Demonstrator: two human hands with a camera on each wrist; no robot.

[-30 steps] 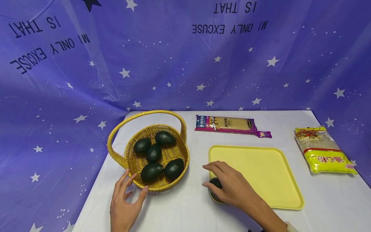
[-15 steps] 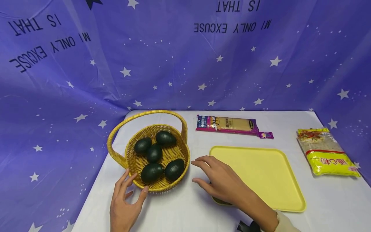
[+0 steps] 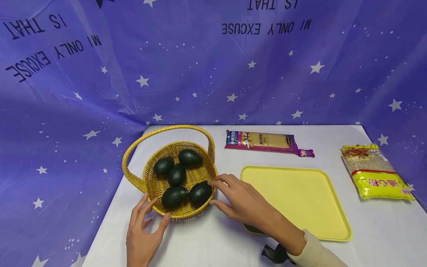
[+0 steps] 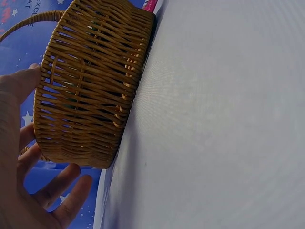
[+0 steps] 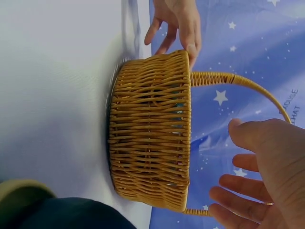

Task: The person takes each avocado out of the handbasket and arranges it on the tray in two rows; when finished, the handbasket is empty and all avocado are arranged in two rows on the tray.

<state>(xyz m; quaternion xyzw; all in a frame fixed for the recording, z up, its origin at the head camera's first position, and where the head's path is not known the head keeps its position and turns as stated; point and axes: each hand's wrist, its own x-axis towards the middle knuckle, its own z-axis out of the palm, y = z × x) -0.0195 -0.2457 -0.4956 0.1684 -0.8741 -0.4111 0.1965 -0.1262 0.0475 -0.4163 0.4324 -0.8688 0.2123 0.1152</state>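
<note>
A yellow wicker basket [image 3: 183, 213] with an arched handle holds several dark green avocados [image 3: 175, 197]. My left hand [image 3: 142, 231] has its fingers spread, with fingertips and thumb touching the near left rim; in the left wrist view the thumb [image 4: 26, 81] meets the rim. My right hand [image 3: 238, 200] reaches over the basket's right rim, fingers loosely bent and parted from the thumb. Its fingertips are right at the rightmost avocado [image 3: 200, 194]. In the right wrist view that hand [image 5: 267, 176] holds nothing. A dark rounded thing [image 5: 81, 214] shows low in that view.
A yellow tray [image 3: 297, 200] lies right of the basket, its near left corner partly hidden under my right forearm. Behind it is a purple noodle packet [image 3: 263, 142]. A yellow noodle bag [image 3: 377, 172] lies far right. A starry purple cloth [image 3: 200, 66] hangs behind the white table.
My right hand has left the dark avocado at the tray's near left corner and moved left to the basket's right rim. The left hand has stayed at the basket.
</note>
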